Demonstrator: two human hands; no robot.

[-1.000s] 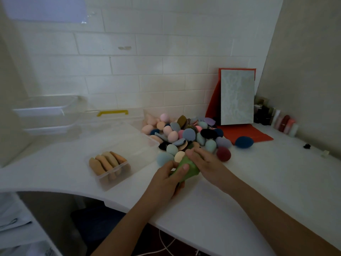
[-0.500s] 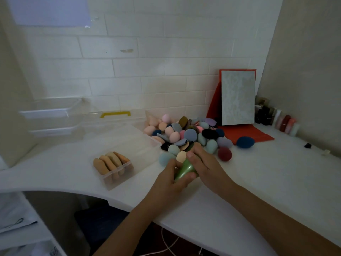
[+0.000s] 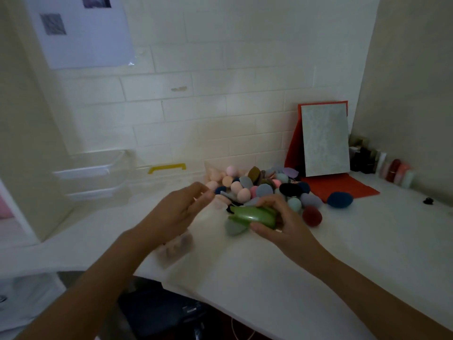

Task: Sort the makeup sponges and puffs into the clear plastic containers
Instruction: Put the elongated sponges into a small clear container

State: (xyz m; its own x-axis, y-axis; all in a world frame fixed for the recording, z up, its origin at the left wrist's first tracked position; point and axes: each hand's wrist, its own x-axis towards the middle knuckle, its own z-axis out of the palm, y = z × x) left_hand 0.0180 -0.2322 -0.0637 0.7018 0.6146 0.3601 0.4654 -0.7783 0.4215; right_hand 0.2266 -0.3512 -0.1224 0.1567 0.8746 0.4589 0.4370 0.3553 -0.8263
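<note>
Above the bench (image 3: 367,241), the right hand (image 3: 282,224) is clamped on a green sponge (image 3: 255,215); the left hand (image 3: 176,212) hangs spread, empty.

Dim, flat indoor light with no glare and only soft shadows. Motion blur smears the left hand (image 3: 180,212) and nearby counter (image 3: 367,241); wall tiles (image 3: 171,111) bow toward the frame edges.

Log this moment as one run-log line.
right hand: holds green sponge | left hand: open, empty | sponge pile: unsorted on counter
</note>
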